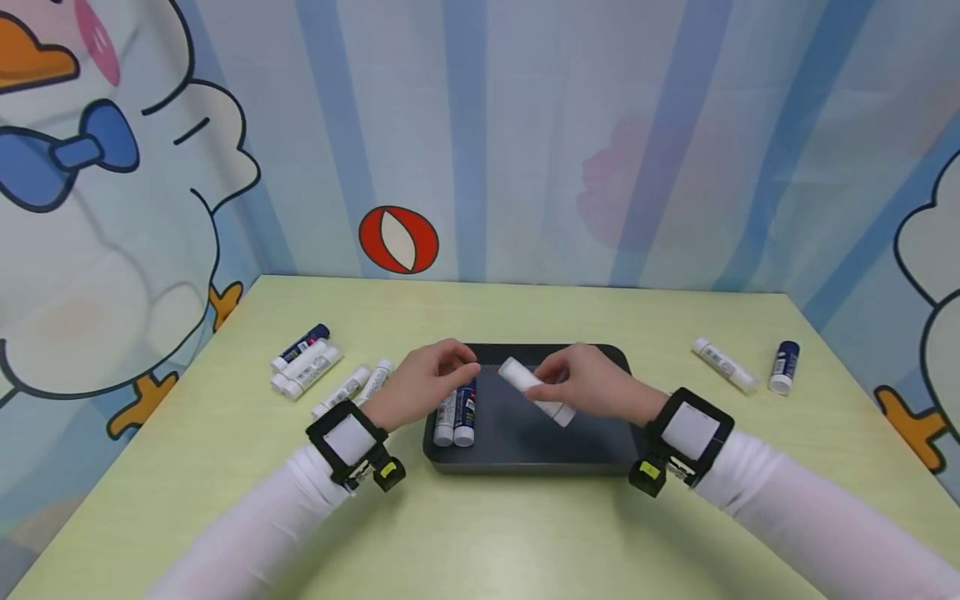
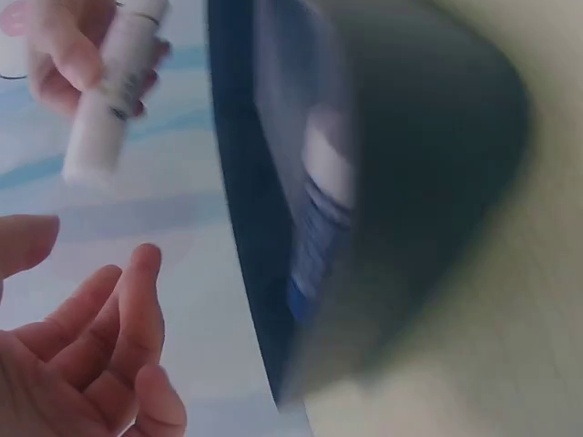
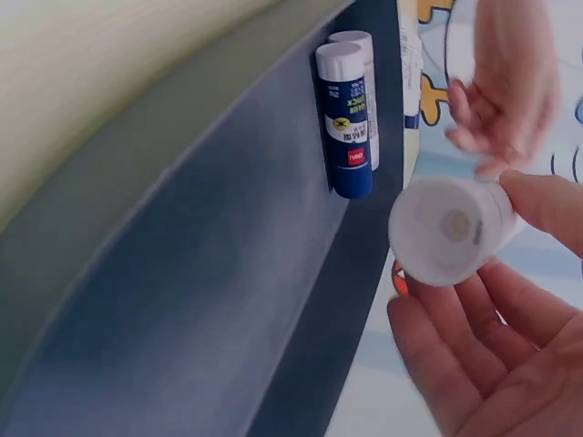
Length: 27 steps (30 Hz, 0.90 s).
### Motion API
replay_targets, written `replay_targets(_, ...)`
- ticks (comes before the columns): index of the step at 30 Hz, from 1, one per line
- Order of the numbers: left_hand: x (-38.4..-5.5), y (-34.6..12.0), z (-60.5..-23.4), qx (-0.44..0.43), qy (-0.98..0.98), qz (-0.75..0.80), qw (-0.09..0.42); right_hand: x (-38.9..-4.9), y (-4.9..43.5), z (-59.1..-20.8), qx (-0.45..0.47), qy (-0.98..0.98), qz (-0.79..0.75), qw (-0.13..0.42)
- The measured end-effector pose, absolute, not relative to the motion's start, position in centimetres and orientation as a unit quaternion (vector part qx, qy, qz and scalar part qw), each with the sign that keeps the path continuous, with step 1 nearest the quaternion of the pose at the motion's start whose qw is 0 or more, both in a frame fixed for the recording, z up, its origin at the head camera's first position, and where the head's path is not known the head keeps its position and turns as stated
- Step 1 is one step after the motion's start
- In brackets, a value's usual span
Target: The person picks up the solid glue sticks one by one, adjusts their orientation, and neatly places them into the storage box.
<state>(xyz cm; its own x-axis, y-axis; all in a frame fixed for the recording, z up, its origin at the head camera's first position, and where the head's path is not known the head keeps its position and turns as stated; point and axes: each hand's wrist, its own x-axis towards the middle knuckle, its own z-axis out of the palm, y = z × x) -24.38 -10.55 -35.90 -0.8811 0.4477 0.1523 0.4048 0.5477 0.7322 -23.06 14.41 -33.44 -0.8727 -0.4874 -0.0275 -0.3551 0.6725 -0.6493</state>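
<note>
My right hand (image 1: 592,382) pinches a white glue stick (image 1: 519,373) between thumb and fingers, tilted over the dark grey tray (image 1: 555,458). In the right wrist view the round end of this glue stick (image 3: 446,232) faces the camera. My left hand (image 1: 423,379) is held over the tray's left side, fingers loosely bent with nothing between them; the left wrist view has its thumb and fingers (image 2: 137,319) well apart. Below it a dark blue glue stick (image 1: 465,417) and a white glue stick (image 1: 445,421) lie side by side in the tray.
On the table's left lie a dark blue glue stick (image 1: 303,343) and several white ones (image 1: 311,371). Two more white glue sticks (image 1: 343,390) lie partly behind the left wrist. At the right are a white glue stick (image 1: 723,365) and a dark blue one (image 1: 784,367). A printed curtain (image 1: 525,150) hangs behind.
</note>
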Motion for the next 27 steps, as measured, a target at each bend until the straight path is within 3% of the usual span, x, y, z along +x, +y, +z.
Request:
replay_targets(8, -25.3, -14.0, -37.1, 0.170, 0.953, 0.249, 0.004, -24.0, 15.9, -33.6, -0.178, 0.896, -0.388, 0.122)
replay_targets(18, -25.4, -14.3, -37.9, 0.145, 0.967, 0.196, 0.069, -24.7, 15.8, -33.6, -0.118, 0.882, -0.430, 0.153)
replay_targets(27, -25.2, -13.6, -38.2, 0.167, 0.965, 0.185, 0.087, -24.9, 13.4, -35.1, -0.077, 0.886, -0.412, 0.200)
